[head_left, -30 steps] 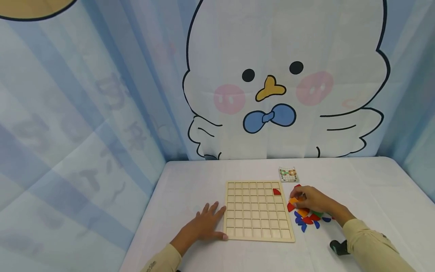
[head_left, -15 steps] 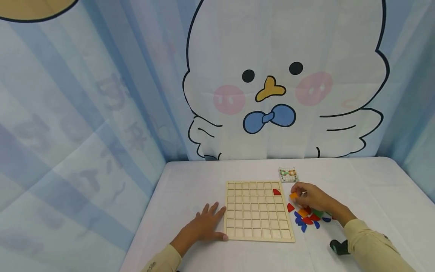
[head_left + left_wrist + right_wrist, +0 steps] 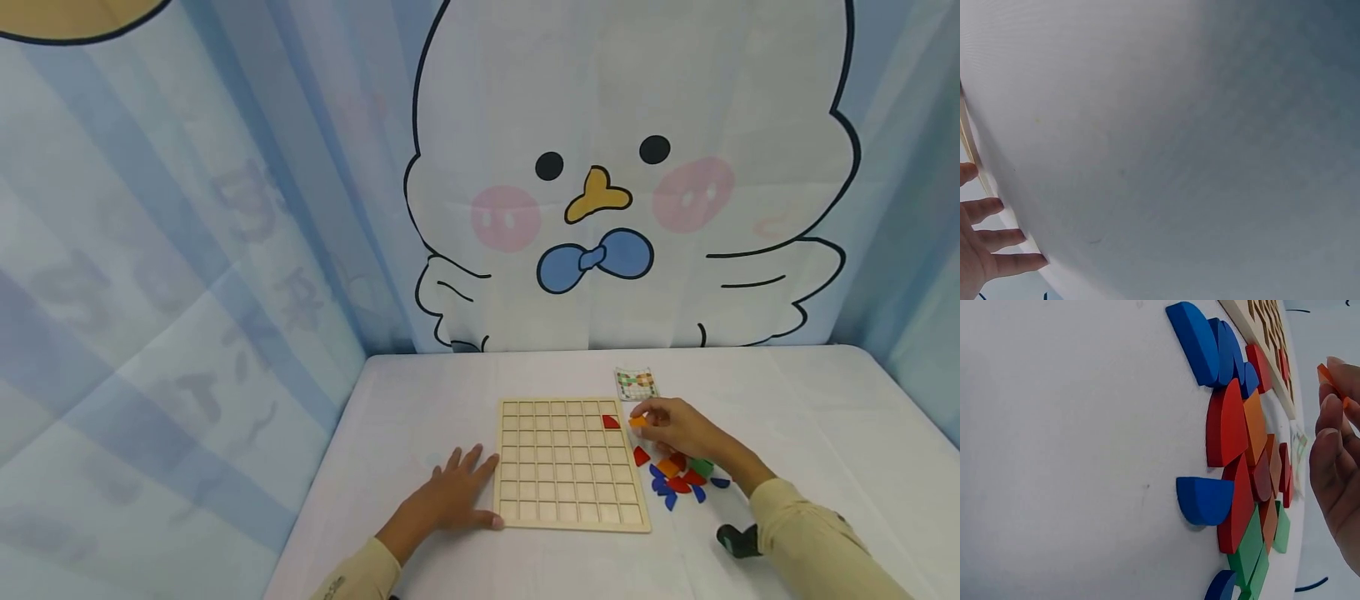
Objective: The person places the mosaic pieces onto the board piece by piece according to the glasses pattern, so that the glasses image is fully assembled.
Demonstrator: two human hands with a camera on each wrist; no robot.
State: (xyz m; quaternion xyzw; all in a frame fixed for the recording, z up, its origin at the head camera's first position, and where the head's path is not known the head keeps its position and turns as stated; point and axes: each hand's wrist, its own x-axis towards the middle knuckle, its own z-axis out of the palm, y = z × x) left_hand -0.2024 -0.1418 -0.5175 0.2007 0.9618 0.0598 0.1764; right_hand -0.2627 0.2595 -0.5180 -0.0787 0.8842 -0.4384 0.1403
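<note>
A wooden grid board (image 3: pixel 566 467) lies on the white table, with one red quarter-round block (image 3: pixel 611 422) in a cell near its top right corner. My left hand (image 3: pixel 453 493) rests by the board's left edge, fingers spread straight; thumb and fingertips touch the frame. Between thumb and fingers my right hand (image 3: pixel 678 427) pinches an orange block (image 3: pixel 637 422), just right of the board's upper right edge. In the right wrist view that orange block (image 3: pixel 1329 376) shows only in part between the fingers. Below the right hand lies a pile of red, blue, orange and green blocks (image 3: pixel 1229 425).
A small printed pattern card (image 3: pixel 636 385) lies behind the right hand, beyond the board's top right corner. A dark wrist device (image 3: pixel 738 542) sits by the right sleeve. A curtain with a cartoon figure (image 3: pixel 600 167) hangs behind the table (image 3: pixel 420 400).
My right hand has lifted the orange block from the pile and carried it up and left toward the board. The left hand and the board have stayed in place.
</note>
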